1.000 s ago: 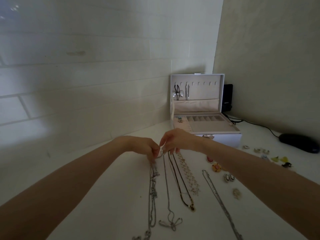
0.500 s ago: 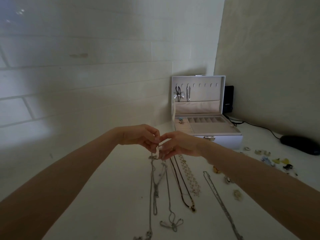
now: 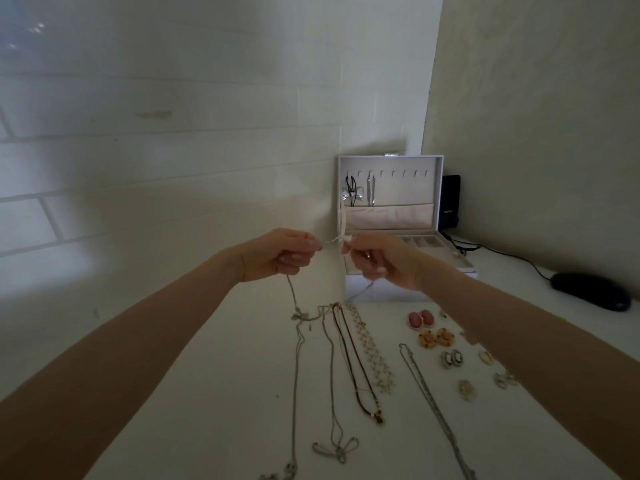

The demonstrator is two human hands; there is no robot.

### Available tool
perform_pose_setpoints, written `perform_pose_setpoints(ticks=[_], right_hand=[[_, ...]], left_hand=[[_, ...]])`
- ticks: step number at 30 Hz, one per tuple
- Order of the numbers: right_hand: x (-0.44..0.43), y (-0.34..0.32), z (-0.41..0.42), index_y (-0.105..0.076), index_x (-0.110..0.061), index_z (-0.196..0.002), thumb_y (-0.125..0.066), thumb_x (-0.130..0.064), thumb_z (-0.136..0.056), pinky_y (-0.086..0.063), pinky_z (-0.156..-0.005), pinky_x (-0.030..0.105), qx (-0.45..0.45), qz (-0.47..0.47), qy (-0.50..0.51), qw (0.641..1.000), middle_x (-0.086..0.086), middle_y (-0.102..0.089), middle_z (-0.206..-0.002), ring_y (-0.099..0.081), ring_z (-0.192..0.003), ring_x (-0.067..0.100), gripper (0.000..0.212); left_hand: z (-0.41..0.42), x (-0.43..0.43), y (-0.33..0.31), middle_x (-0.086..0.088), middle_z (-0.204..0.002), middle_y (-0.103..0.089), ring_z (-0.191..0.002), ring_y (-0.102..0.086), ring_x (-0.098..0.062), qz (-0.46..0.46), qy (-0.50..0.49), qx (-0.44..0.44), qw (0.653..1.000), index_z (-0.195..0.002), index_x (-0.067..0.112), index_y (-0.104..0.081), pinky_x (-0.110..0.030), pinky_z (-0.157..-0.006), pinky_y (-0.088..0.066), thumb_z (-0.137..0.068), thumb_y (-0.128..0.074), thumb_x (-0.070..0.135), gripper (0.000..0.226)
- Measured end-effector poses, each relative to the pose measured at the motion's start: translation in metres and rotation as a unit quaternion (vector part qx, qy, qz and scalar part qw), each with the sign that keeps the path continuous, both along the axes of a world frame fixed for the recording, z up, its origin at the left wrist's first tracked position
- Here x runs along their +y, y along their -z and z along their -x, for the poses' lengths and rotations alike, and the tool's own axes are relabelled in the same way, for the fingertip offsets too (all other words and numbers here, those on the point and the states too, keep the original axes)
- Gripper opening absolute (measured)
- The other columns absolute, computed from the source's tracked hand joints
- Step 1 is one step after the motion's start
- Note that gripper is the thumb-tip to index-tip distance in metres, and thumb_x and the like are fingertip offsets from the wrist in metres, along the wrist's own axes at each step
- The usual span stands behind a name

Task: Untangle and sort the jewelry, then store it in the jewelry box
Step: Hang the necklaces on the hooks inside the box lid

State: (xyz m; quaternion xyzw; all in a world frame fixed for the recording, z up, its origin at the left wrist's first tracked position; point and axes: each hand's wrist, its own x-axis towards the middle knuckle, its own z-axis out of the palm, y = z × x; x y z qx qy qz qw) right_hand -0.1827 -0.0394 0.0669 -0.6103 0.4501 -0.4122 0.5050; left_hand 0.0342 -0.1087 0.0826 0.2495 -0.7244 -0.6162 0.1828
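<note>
Two hands (image 3: 282, 254) (image 3: 381, 261) pinch silver chain (image 3: 296, 308) — open jewelry box (image 3: 391, 188) lid holds 2 necklaces.

A black case (image 3: 590, 291) lies on the table (image 3: 207, 393) — cable (image 3: 512, 256) beside it.

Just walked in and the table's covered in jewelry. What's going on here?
A person is sorting jewelry. The left hand and right hand pinch the top of a silver chain between them, lifted above the white table. Other necklaces lie in rows, with earrings beside them. The jewelry box stands open behind, a couple of pieces already hung in its lid.
</note>
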Motion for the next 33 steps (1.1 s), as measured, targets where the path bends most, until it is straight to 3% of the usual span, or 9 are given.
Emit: perform_pose_setpoints(ticks=[3, 6, 9, 14, 17, 20, 25, 29, 33], right_hand=[[-0.005, -0.012, 0.015, -0.059, -0.007, -0.082, -0.047, -0.013, -0.093, -0.022, -0.040, 0.019, 0.009, 0.029, 0.054, 0.998, -0.001, -0.035, -0.052, -0.024, -0.041, 0.009, 0.017], [-0.010, -0.016, 0.029, -0.064, -0.008, -0.082, -0.055, -0.014, -0.091, -0.027, -0.046, 0.021, 0.032, 0.054, 0.136, 0.989, 0.000, -0.038, -0.053, -0.029, -0.045, 0.011, 0.015], [-0.012, -0.018, 0.037, -0.066, -0.011, -0.078, -0.058, -0.017, -0.089, -0.029, -0.047, 0.023, 0.020, 0.066, 0.203, 0.977, -0.001, -0.044, -0.050, -0.033, -0.046, 0.012, 0.015], [-0.014, -0.035, 0.035, -0.064, -0.012, -0.078, -0.053, -0.021, -0.092, -0.029, -0.044, 0.022, -0.005, 0.073, 0.207, 0.976, -0.002, -0.054, -0.054, -0.036, -0.046, 0.011, 0.020], [-0.016, -0.049, 0.029, -0.064, -0.011, -0.080, -0.050, -0.021, -0.093, -0.030, -0.041, 0.018, -0.032, 0.065, 0.183, 0.980, 0.002, -0.066, -0.067, -0.040, -0.045, 0.010, 0.021], [-0.016, -0.060, 0.023, -0.067, -0.009, -0.091, -0.050, -0.021, -0.093, -0.029, -0.044, 0.019, -0.014, 0.066, 0.140, 0.988, 0.005, -0.071, -0.080, -0.039, -0.044, 0.009, 0.021], [-0.023, -0.065, 0.020, -0.068, -0.007, -0.109, -0.046, -0.022, -0.096, -0.037, -0.052, 0.020, 0.005, 0.038, 0.087, 0.996, 0.003, -0.069, -0.075, -0.044, -0.052, 0.010, 0.029], [-0.023, -0.064, 0.019, -0.063, -0.003, -0.117, -0.043, -0.017, -0.097, -0.045, -0.050, 0.019, -0.033, 0.018, 0.075, 0.997, 0.006, -0.063, -0.073, -0.051, -0.055, 0.012, 0.031], [-0.025, -0.058, 0.019, -0.063, -0.003, -0.117, -0.048, -0.019, -0.096, -0.052, -0.062, 0.023, -0.065, -0.001, 0.079, 0.995, 0.010, -0.058, -0.077, -0.053, -0.068, 0.018, 0.031]], left_hand=[[0.007, -0.002, -0.004, 0.007, -0.053, -0.032, -0.044, -0.025, -0.005, 0.122, -0.111, -0.059, 0.985, -0.084, 0.010, -0.060, -0.016, -0.044, -0.020, -0.088, -0.063, 0.012, 0.004], [0.015, -0.005, -0.007, 0.007, -0.050, -0.032, -0.042, -0.027, -0.006, 0.171, -0.190, -0.050, 0.965, -0.079, 0.010, -0.065, -0.016, -0.044, -0.023, -0.090, -0.062, 0.025, 0.019], [0.026, -0.003, -0.008, 0.007, -0.047, -0.038, -0.042, -0.032, -0.008, 0.151, -0.169, -0.033, 0.973, -0.072, 0.011, -0.061, -0.018, -0.045, -0.028, -0.095, -0.054, 0.031, 0.031], [0.050, 0.004, -0.008, 0.000, -0.055, -0.060, -0.044, -0.048, -0.011, 0.197, -0.058, -0.144, 0.968, -0.075, 0.009, -0.059, -0.018, -0.047, -0.040, -0.092, -0.058, 0.034, 0.030], [0.065, 0.010, -0.009, -0.007, -0.076, -0.073, -0.055, -0.064, -0.016, 0.144, 0.006, -0.179, 0.973, -0.075, 0.010, -0.053, -0.024, -0.056, -0.052, -0.097, -0.050, 0.035, 0.033], [0.075, 0.011, -0.010, -0.014, -0.101, -0.072, -0.078, -0.071, -0.023, 0.058, 0.043, -0.133, 0.988, -0.077, 0.010, -0.052, -0.027, -0.067, -0.058, -0.100, -0.043, 0.031, 0.033], [0.085, 0.004, -0.006, -0.019, -0.123, -0.062, -0.103, -0.066, -0.027, -0.098, 0.008, 0.007, 0.995, -0.117, -0.009, -0.056, -0.030, -0.086, -0.056, -0.099, -0.041, 0.014, 0.033], [0.089, -0.005, -0.005, -0.019, -0.124, -0.060, -0.115, -0.059, -0.030, -0.159, -0.033, 0.085, 0.983, -0.125, -0.007, -0.053, -0.036, -0.094, -0.052, -0.097, -0.044, 0.008, 0.032], [0.088, -0.009, -0.003, -0.006, -0.101, -0.068, -0.099, -0.063, -0.019, -0.172, -0.069, 0.122, 0.975, -0.106, 0.005, -0.062, -0.035, -0.090, -0.051, -0.097, -0.046, 0.016, 0.021]])
